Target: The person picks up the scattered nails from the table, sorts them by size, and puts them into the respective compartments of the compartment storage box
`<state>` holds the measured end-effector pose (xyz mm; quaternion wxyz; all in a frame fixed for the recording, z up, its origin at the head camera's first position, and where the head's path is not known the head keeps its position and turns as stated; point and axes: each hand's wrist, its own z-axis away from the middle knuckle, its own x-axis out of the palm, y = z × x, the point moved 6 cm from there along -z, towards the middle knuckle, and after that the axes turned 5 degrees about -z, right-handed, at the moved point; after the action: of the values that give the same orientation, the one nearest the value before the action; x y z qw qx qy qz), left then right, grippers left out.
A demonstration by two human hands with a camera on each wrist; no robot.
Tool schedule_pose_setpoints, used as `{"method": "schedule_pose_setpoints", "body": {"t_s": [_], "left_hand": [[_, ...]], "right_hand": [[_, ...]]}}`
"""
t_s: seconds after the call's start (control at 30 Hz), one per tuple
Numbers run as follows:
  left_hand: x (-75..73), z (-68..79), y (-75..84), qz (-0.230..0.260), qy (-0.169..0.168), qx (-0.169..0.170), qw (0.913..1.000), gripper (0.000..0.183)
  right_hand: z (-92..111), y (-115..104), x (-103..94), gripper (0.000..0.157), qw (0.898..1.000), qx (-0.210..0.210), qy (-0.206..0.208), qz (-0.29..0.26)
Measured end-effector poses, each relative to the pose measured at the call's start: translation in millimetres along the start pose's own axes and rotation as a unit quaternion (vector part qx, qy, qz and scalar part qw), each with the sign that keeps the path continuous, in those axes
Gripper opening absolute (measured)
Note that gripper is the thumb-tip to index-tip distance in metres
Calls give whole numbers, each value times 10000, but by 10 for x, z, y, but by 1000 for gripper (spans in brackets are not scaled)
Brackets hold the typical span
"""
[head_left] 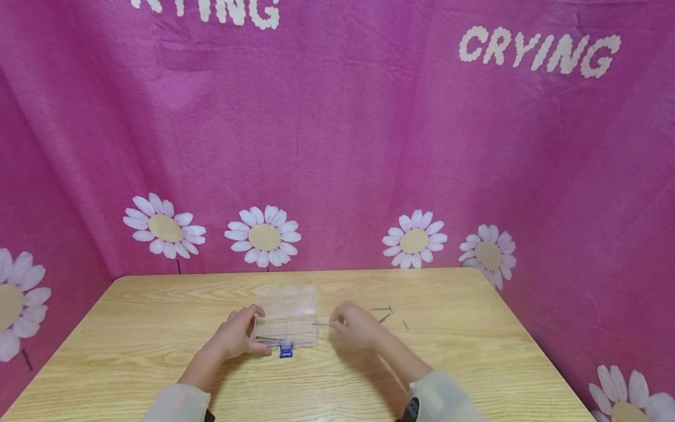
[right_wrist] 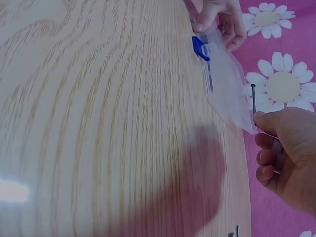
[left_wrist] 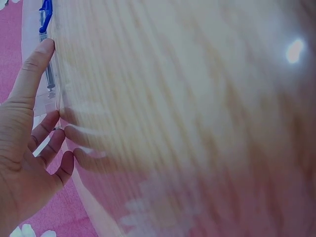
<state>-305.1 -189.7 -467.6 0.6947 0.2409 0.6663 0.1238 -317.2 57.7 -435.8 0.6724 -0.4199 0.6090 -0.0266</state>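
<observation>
In the head view, see the bare left hand (head_left: pixel 237 334) gripping the left end of a clear plastic rectangular box (head_left: pixel 304 336) on the pale wood-grain table (head_left: pixel 158 328), with its clear hinged lid (head_left: pixel 287 299) folded back, a small blue plastic latch (head_left: pixel 286 350) in front and thin dark metal nails (head_left: pixel 269 339) inside. Note the bare right hand (head_left: pixel 358 324), apart from the left, pinching a slim dark metal nail (head_left: pixel 320 324) by the right wall; farther right, spot loose metal nails (head_left: pixel 381 309) on the table.

In the left wrist view, find the thumb (left_wrist: pixel 37 69) against the front edge near the latch. Press lightly there, without tipping the box.

In the right wrist view, notice the pinch near one end, with the flat head free and leading. Probably best to clear the wall, lower lengthwise, then release low.
</observation>
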Motion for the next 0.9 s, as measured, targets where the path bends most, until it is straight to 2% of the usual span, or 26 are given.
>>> {"method": "schedule_pose_setpoints", "body": {"t_s": [0.37,0.9], "left_hand": [[2,-4,-18,-41,29,-13,10000,75],[8,-2,-8,-50,50,5,10000,76]], "right_hand": [[-67,-90,102,17,9999,108,-100,-3],[-144,-240,158,14,9996,-209,-122,165]]}}
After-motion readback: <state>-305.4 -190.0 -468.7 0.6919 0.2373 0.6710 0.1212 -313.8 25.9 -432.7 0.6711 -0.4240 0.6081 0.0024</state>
